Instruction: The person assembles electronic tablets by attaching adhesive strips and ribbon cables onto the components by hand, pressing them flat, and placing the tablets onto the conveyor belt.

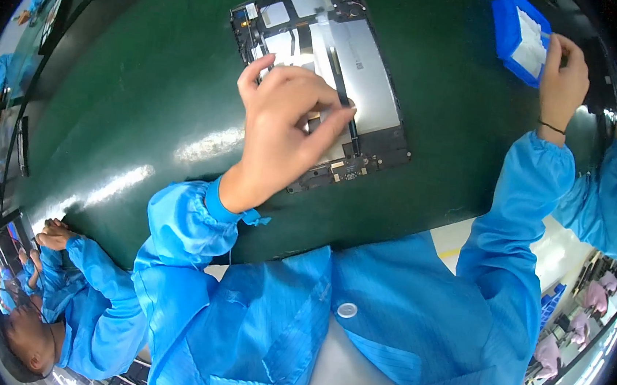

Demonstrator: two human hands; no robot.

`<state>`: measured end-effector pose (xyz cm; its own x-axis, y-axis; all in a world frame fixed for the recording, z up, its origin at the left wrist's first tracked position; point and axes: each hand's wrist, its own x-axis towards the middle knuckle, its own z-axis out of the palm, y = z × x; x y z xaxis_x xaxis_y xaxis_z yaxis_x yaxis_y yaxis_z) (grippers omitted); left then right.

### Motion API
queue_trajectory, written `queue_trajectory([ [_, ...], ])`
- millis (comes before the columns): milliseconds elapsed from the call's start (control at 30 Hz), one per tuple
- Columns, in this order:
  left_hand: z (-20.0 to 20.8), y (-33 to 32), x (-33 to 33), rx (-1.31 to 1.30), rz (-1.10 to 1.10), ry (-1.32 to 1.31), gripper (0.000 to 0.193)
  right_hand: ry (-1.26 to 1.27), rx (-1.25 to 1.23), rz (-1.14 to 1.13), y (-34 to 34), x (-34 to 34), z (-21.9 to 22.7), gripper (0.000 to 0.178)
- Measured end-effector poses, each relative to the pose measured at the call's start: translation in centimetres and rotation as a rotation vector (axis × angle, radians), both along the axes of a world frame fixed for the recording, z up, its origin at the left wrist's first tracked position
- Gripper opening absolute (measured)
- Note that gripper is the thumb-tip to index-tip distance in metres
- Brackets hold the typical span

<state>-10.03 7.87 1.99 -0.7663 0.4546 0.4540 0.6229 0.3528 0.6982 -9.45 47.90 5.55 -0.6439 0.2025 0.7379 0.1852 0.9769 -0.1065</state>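
Left hand point(285, 128) curled over an opened tablet point(322, 84) on the green work mat point(148, 90), fingertips point(345, 111) pressed to its silver battery panel, gripping nothing discernible. Right hand point(564, 75) at far right, fingers pinched at a blue tray point(510, 27) of white pieces; hold uncertain.

Light: bright, from overhead
Glare: white streaks on the green table point(108, 138), left of the opened tablet point(377, 74)
Edges: strong fisheye bend, black rim
Focus: sharp around the tablet
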Motion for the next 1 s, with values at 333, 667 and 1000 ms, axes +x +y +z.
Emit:
queue_trajectory([
  [333,-0.6,-0.4,-0.9,-0.171,0.028,-0.046,0.009,-0.24,0.017,0.713,-13.6,3.6,-1.6,0.016],
  [667,-1.1,0.0,-1.4,-0.173,0.0,0.079,0.017,-0.438,-0.212,0.93,-19.9,6.9,-3.2,0.022],
  [1000,0.1,0.3,-1.8,-0.233,-0.04,0.054,0.018,-0.461,-0.258,0.91,-19.9,6.4,-3.5,0.022],
])
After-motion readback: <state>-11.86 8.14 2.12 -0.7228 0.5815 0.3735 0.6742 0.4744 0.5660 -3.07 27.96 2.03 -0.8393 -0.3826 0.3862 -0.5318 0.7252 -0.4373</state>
